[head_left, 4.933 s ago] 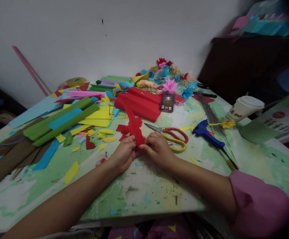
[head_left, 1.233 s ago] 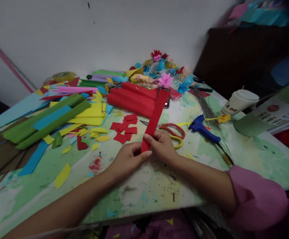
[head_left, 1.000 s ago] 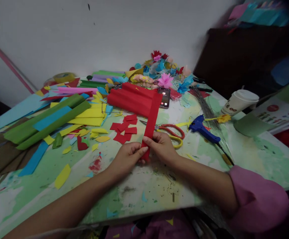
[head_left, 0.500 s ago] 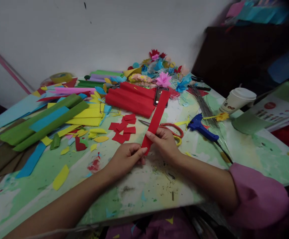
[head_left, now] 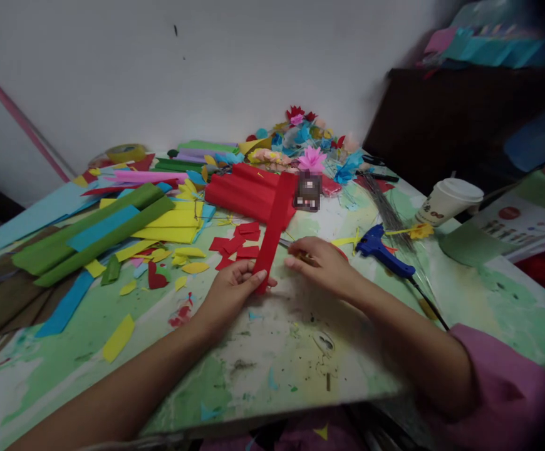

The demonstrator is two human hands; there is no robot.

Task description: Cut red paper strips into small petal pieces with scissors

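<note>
My left hand [head_left: 235, 289] is closed on the near end of a long red paper strip [head_left: 275, 219], which rises away from me toward the folded red crepe paper [head_left: 244, 188]. My right hand [head_left: 322, 264] has let the strip go and lies to its right on the scissors. Its fingers curl round the scissors' handles, and a bit of yellow handle shows between them. The scissors' blade tip [head_left: 284, 243] pokes out to the left of that hand. Several small red paper squares [head_left: 237, 241] lie just left of the strip.
A blue glue gun [head_left: 383, 250] lies right of my right hand, beside thin wires [head_left: 389, 213] and a lidded paper cup [head_left: 446, 200]. A phone [head_left: 307, 191], paper flowers [head_left: 310, 141], green paper rolls [head_left: 98, 228] and coloured scraps cover the paint-stained table [head_left: 277, 351].
My right hand released the red strip and moved right onto the scissors. The left hand kept the strip's near end, and the strip swung a little to the left.
</note>
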